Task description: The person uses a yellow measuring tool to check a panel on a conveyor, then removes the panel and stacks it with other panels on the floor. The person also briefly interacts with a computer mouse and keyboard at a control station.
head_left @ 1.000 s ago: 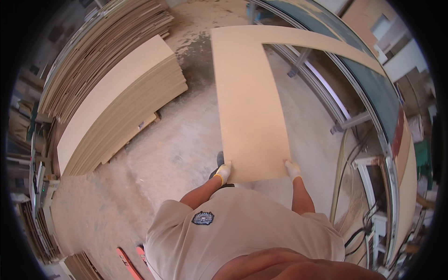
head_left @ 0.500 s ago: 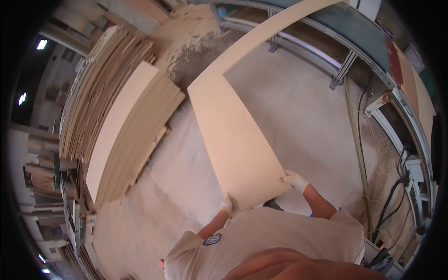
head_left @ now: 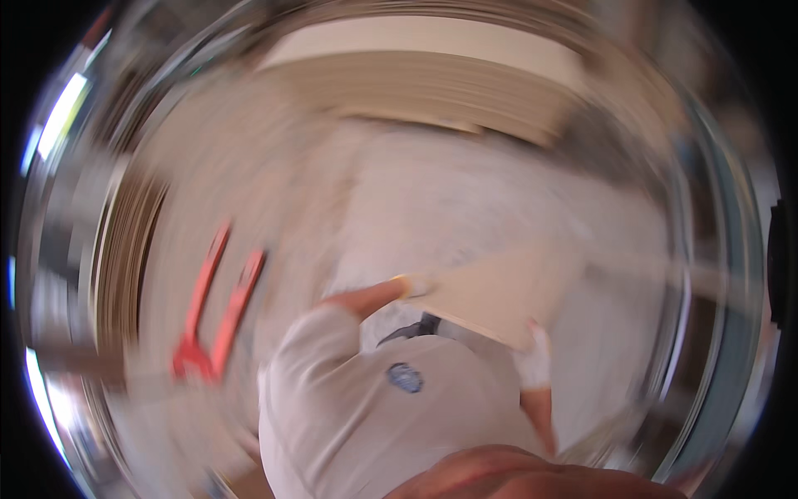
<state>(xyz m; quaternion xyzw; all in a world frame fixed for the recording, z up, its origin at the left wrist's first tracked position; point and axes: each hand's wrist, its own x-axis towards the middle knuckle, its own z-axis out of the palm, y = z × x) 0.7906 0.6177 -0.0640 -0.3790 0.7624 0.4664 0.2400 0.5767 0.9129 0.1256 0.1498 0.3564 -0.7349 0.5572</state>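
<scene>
A pale, thin wooden board [head_left: 499, 287] is held in front of my body, blurred by motion, its far end fading into the floor. My left hand [head_left: 418, 288], in a white glove with a yellow cuff, grips its left edge. My right hand [head_left: 536, 358], gloved too, is on the near right corner, the thumb appearing to lie on top. The fingers under the board are hidden.
Ahead stands a stack of pale boards [head_left: 432, 79]. A red pallet truck [head_left: 199, 291] with two long forks is on the floor at the left. Another board stack [head_left: 125, 258] stands farther left. A machine frame [head_left: 719, 249] curves along the right side.
My view has swung left, so the board stack that was at the left is now ahead. The board turned with me, still in both hands, and the red pallet truck came into view.
</scene>
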